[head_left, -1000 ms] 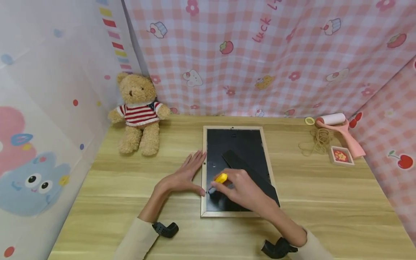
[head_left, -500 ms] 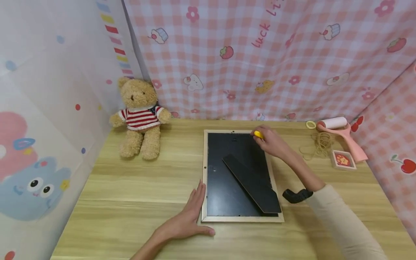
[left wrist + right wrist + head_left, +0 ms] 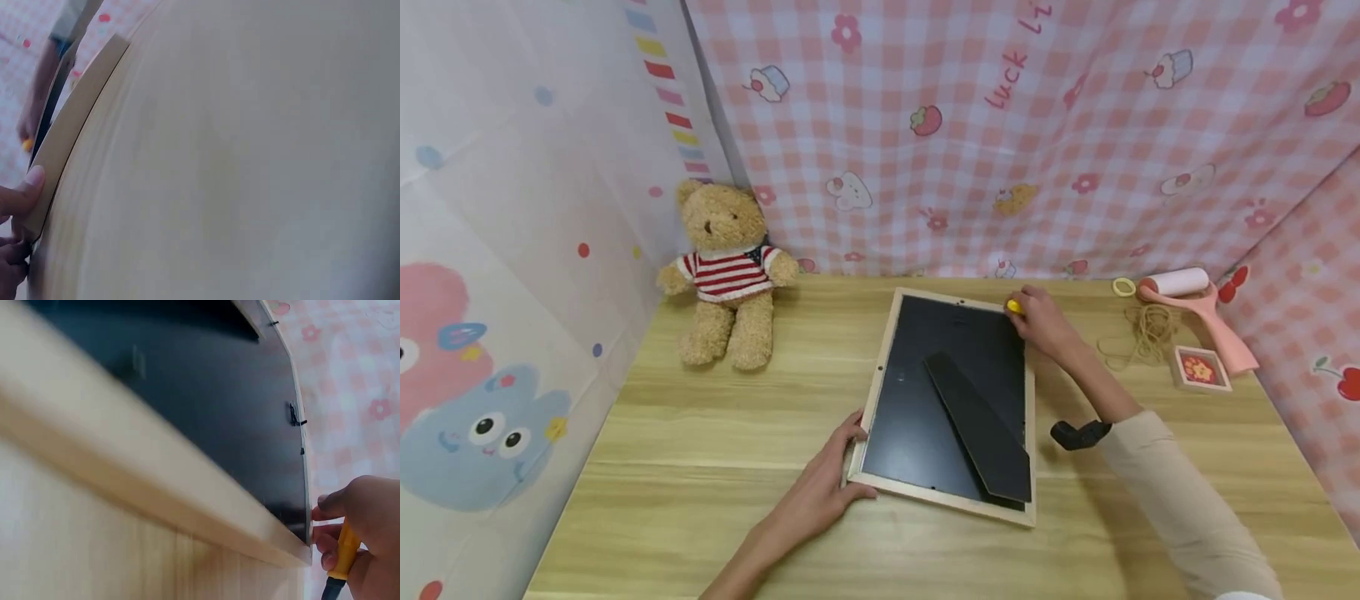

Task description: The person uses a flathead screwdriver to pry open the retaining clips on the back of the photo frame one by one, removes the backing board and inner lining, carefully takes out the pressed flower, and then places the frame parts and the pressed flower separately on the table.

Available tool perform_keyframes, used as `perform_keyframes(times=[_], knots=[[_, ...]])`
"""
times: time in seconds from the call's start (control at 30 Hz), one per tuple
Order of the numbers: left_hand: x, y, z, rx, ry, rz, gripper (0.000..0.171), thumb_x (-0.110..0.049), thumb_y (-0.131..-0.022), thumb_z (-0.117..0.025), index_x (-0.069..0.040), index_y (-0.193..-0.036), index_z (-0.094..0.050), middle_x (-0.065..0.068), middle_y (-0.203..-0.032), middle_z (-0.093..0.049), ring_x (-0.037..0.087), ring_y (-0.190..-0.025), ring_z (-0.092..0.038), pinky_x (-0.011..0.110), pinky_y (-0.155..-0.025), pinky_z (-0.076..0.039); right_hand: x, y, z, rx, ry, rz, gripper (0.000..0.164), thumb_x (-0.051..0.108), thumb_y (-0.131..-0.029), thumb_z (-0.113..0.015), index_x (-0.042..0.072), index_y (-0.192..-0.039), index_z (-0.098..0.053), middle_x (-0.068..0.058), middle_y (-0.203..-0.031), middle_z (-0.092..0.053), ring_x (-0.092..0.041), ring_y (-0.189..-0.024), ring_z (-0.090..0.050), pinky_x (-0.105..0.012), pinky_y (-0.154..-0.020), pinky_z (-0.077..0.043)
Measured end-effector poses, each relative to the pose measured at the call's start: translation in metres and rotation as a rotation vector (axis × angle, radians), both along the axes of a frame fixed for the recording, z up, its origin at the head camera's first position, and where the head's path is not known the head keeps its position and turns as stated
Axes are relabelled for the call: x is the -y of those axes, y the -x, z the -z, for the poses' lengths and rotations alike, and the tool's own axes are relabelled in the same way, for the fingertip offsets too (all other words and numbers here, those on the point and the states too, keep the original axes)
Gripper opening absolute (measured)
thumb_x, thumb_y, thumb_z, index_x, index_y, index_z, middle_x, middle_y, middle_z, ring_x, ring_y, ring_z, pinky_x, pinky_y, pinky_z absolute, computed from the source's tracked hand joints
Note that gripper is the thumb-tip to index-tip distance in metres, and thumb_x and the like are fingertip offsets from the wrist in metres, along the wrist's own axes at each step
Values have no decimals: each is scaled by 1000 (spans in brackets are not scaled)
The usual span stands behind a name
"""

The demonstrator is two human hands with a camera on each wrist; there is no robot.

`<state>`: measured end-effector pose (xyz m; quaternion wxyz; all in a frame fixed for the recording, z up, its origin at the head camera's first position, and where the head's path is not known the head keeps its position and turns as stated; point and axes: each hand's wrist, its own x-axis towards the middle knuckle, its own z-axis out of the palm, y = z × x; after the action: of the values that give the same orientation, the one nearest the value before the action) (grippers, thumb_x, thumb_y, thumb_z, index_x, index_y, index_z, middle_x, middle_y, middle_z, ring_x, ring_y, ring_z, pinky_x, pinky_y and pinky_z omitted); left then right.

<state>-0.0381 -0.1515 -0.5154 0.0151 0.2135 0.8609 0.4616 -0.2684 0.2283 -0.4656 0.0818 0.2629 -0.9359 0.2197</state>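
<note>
A wooden picture frame (image 3: 940,500) lies face down, slightly askew, its black backing board and black easel stand (image 3: 981,429) facing up. My left hand (image 3: 820,492) grips its near left corner; in the left wrist view the thumb and fingers hold the frame's edge (image 3: 69,131). At the far right corner is my right hand (image 3: 1045,325), with fingertips against the frame's edge. That hand also holds a small yellow-handled tool (image 3: 345,550) with a dark end, mostly covered by the fingers. Small dark tabs (image 3: 294,414) show along the frame's far edge.
A teddy bear (image 3: 726,275) sits at the back left. At the back right are a pink-handled lint roller (image 3: 1206,308), a tangle of twine (image 3: 1150,333), a yellow ring (image 3: 1123,287) and a small box with a red picture (image 3: 1201,368). A checked curtain hangs behind the table.
My right hand has gone from the near left part of the backing to the far right corner, keeping the yellow-handled tool. My left hand has slid nearer me, and the frame has turned slightly clockwise.
</note>
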Motion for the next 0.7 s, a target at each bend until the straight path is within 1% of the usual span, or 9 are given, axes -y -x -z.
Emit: perform_keyframes(times=[0.07, 0.13, 0.23, 0.3, 0.43, 0.5, 0.57, 0.63, 0.7], knots=[[6, 8, -1, -58, 8, -53, 50, -15, -83, -93, -9, -115, -55, 20, -160, -57, 42, -145, -58, 50, -120, -50, -8, -4, -1, 20, -6, 26, 10, -5, -102, -70, -15, -103, -68, -26, -91, -60, -40, -78, -60, -56, -74, -54], [11, 15, -2, -93, 13, -100, 43, -9, -81, -93, -12, -97, -53, 16, -148, -65, 39, -135, -65, 53, -112, -56, -16, -8, 0, 30, -30, 51, 11, -4, -101, -72, -12, -98, -65, -24, -88, -58, -38, -76, -58, -53, -69, -52], [16, 23, -3, -140, 10, -159, 43, -4, -79, -95, -12, -84, -52, 16, -136, -68, 37, -124, -71, 48, -103, -62, -27, -17, 1, 17, -57, 75, 16, -3, -100, -74, -8, -92, -61, -20, -85, -57, -35, -73, -58, -51, -66, -50], [17, 26, -3, -161, 5, -189, 41, -3, -78, -94, -10, -81, -54, 21, -137, -68, 40, -125, -71, 46, -104, -63, -32, -24, 1, 8, -64, 91, 20, -3, -100, -74, -5, -88, -58, -18, -82, -56, -33, -71, -57, -49, -65, -49], [17, 29, -4, -127, -18, -252, 27, -3, -83, -91, -7, -82, -64, 30, -156, -56, 48, -141, -62, 44, -115, -54, -40, -35, 0, 38, -68, 142, 18, -3, -99, -74, -5, -89, -60, -18, -83, -57, -33, -71, -57, -50, -64, -49], [15, 28, -4, -89, -29, -286, 17, -3, -89, -87, -5, -86, -70, 32, -166, -45, 50, -149, -54, 46, -119, -49, -60, -26, 24, 30, -60, 148, 20, 3, -100, -75, -2, -88, -61, -15, -82, -57, -29, -69, -55, -45, -62, -47], [13, 26, -5, -34, -33, -306, 10, -7, -95, -83, -2, -93, -74, 31, -175, -32, 50, -155, -45, 48, -122, -43, -64, -31, 25, 41, -47, 169, 21, 4, -100, -76, -2, -87, -60, -14, -81, -57, -28, -68, -55, -44, -62, -46], [9, 25, -4, 1, -19, -317, 16, -12, -100, -79, 3, -106, -77, 30, -179, -21, 52, -156, -41, 53, -124, -40, -68, -37, 26, 31, -26, 184, 23, 4, -99, -78, -2, -86, -60, -14, -79, -57, -28, -68, -55, -44, -62, -47], [6, 24, -5, 57, 1, -302, 39, -22, -106, -74, 9, -128, -72, 29, -181, -10, 53, -157, -37, 59, -127, -35, -63, -50, 16, 46, -10, 212, 24, 3, -99, -78, -4, -84, -60, -16, -80, -57, -31, -69, -57, -47, -63, -48]])
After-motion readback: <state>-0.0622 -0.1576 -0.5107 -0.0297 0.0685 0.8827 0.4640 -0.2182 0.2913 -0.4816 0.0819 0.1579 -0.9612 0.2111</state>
